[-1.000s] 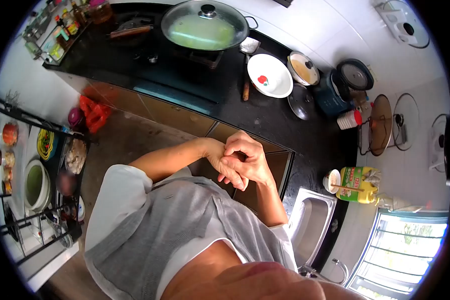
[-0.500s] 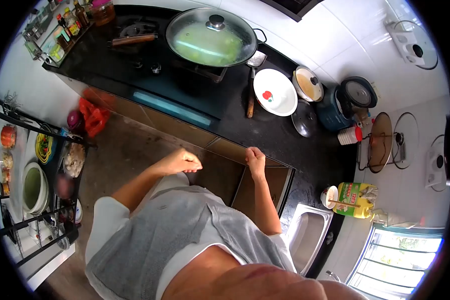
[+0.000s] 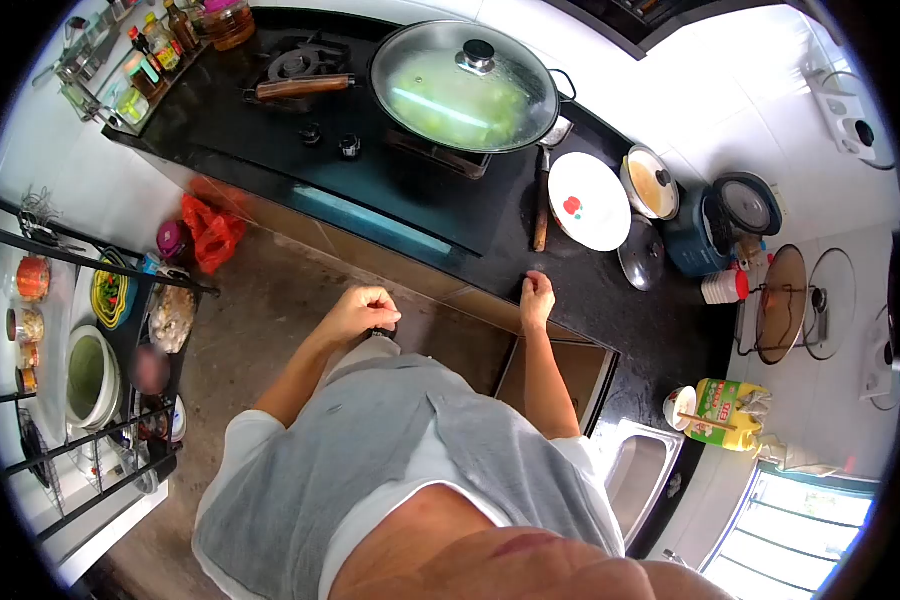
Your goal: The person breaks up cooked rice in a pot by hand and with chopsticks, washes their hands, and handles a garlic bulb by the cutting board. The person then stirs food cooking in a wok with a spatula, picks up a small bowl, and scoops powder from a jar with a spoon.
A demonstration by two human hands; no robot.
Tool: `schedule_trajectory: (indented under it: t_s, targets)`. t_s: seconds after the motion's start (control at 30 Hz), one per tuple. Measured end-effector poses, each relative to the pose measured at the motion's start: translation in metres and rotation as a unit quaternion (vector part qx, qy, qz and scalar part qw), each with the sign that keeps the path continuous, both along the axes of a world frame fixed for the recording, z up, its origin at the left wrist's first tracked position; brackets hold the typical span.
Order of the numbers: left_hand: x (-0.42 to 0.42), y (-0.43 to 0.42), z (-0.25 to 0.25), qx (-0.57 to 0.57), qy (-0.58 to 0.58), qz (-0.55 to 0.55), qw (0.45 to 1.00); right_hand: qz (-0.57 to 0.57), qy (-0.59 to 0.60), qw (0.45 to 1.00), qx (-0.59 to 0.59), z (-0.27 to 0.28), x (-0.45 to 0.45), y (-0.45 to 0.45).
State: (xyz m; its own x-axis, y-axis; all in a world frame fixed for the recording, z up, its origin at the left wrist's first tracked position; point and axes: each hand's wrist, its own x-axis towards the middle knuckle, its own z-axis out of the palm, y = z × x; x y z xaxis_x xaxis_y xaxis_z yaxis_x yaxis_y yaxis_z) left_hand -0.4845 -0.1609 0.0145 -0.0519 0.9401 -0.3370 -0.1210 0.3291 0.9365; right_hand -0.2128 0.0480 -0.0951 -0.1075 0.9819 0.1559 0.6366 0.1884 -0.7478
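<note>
My left hand (image 3: 363, 312) is held low in front of my body, its fingers curled in and nothing showing in it. Near the front edge of the black counter (image 3: 490, 245) is my right hand (image 3: 537, 299), also loosely closed, with nothing visible in it. I cannot tell whether it touches the edge. On the stove (image 3: 370, 180) beyond them stands a wide pan with a steamy glass lid (image 3: 440, 100), green food showing through. A spatula (image 3: 541, 205) lies beside a white bowl (image 3: 595, 225) with a red motif. Right of that bowl rests a dark pot lid (image 3: 642, 252).
A lidded pot (image 3: 650, 182) and a blue cooker (image 3: 695, 235) stand along the back wall. At right are a sink (image 3: 635, 470), a small bowl (image 3: 679, 408) and an oil jug (image 3: 725, 413). A rack (image 3: 185, 400) and red bag (image 3: 213, 235) flank the left side.
The view has shifted, so the counter and rack sit further right and slightly lower. Both hands stay closed; my right hand appears a little closer to the spatula's handle.
</note>
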Motion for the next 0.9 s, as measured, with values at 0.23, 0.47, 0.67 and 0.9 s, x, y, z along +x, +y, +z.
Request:
schedule_trajectory:
  t_s: [0.23, 0.47, 0.67, 0.9]
  targets:
    - [-0.046, 0.051, 0.034, 0.121, 0.061, 0.049, 0.99, 0.0, -0.014, 1.0, 0.012, 0.004, 0.002, -0.001]
    - [-0.131, 0.205, 0.147, 0.38, 0.446, 0.1, 0.804, -0.01, -0.005, 0.999, -0.053, 0.015, -0.002, -0.003]
    - [-0.115, 0.326, 0.136, 0.221, 0.689, -0.028, 0.69, -0.031, -0.019, 0.999, -0.033, 0.009, -0.003, 0.0]
    - [-0.104, 0.379, 0.119, 0.092, 0.74, -0.111, 0.657, -0.045, -0.018, 0.999, -0.007, 0.005, -0.008, -0.003]
